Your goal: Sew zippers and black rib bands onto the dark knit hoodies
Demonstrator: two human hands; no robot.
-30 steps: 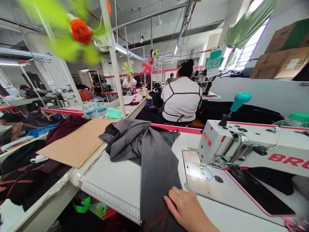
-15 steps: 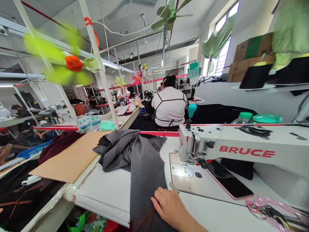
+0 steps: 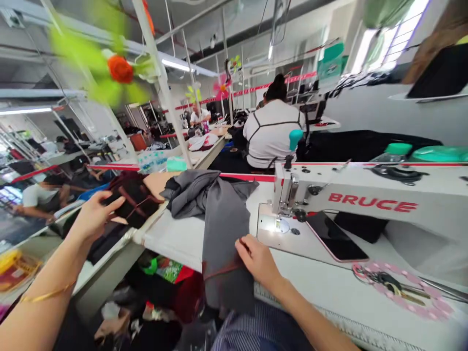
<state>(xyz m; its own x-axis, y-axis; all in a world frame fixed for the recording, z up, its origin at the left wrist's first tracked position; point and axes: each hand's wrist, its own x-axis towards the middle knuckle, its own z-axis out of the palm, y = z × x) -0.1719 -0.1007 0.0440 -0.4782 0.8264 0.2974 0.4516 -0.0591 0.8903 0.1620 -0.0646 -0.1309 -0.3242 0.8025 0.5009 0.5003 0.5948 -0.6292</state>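
My left hand (image 3: 95,213) is raised over the left-hand table, thumb and fingers closed on a black cloth piece (image 3: 136,202) that has thin brownish strips across it. My right hand (image 3: 259,258) has its fingers curled at the right edge of a grey garment (image 3: 225,219). That garment lies bunched at the back of the white sewing table, and one long part of it hangs over the front edge with a reddish-brown strip across it. To the right of this hand stands a white sewing machine (image 3: 369,195), its needle area apart from the cloth.
A black-screened phone (image 3: 338,236) lies under the machine arm. Keys on a pink beaded ring (image 3: 400,287) rest nearer me. Behind the left hand are brown cardboard (image 3: 161,183) and maroon cloth. A fan (image 3: 120,70) spins above left. A person (image 3: 274,126) sits ahead, back turned.
My left hand has come into view holding the black cloth, which lay lower left before. My right hand's fingers have curled in at the garment's edge. The view has tilted down.
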